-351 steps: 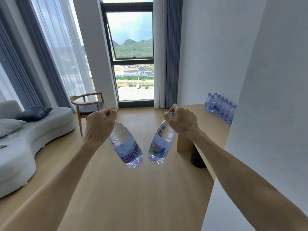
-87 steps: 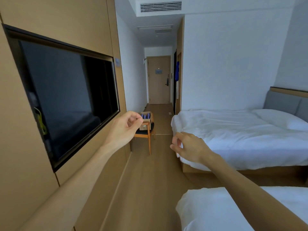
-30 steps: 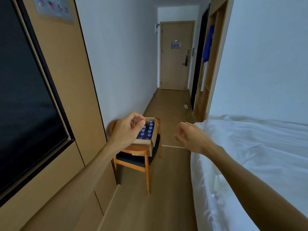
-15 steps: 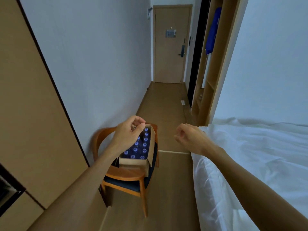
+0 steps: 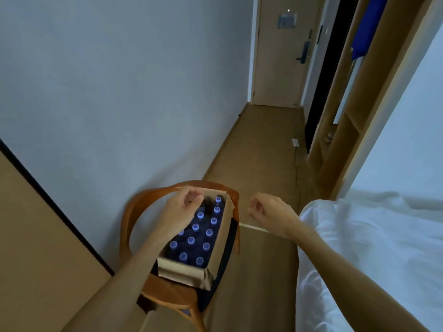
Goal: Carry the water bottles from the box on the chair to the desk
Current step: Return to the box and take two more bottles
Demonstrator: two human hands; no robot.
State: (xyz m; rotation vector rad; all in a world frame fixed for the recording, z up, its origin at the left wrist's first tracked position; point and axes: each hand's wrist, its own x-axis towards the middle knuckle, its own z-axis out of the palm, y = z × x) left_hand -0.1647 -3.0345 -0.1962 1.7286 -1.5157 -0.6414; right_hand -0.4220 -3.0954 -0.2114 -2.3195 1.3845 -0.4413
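Closer now, both empty, loosely curled hands, left hand (image 5: 183, 208) over the box (image 5: 189, 271) of water bottles (image 5: 195, 227) at lower centre, right hand (image 5: 266, 210) beside it; a careless grab could tip the box off the chair (image 5: 134, 212).

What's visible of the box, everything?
The box is brown cardboard, long and narrow, open-topped, flaps folded down outside. It sits on the dark seat of the wooden chair, long axis running away from the camera. Inside stand bottles upright, only their bluish caps showing, in rows; the far end looks partly emptied. The left hand hovers over that far end, loosely curled, holding nothing; contact with the box can't be told.
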